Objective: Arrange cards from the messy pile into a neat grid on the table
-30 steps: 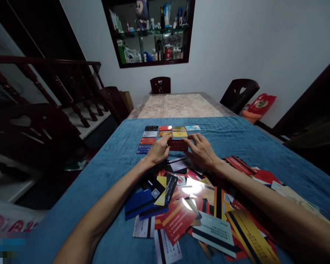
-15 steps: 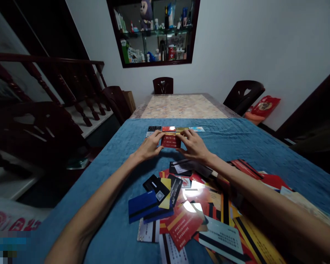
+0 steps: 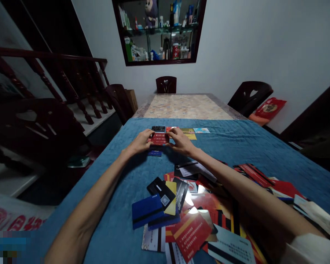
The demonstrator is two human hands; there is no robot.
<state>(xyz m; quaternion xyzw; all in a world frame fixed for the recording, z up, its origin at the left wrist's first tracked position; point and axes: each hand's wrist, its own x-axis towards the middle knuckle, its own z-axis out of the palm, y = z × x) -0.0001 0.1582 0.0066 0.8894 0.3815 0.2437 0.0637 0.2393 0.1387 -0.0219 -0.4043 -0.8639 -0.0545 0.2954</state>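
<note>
Both of my hands hold a red card (image 3: 160,138) by its short edges, just above a neat grid of cards (image 3: 191,133) laid on the blue cloth (image 3: 231,141). My left hand (image 3: 139,143) pinches the card's left edge. My right hand (image 3: 180,141) pinches its right edge. A black card (image 3: 158,128) and a blue card (image 3: 154,153) of the grid show around my hands. Close to me lies a loose heap of cards (image 3: 192,209) in red, blue, black and yellow.
Beyond the blue cloth the table top (image 3: 185,106) shows a pale patterned surface. Dark wooden chairs (image 3: 249,96) stand around it. A stair railing (image 3: 44,84) runs along the left. A wall cabinet (image 3: 159,31) holds bottles.
My two hands have carried the red card away from me and to the left, over the left columns of the grid. The camera has tilted slightly.
</note>
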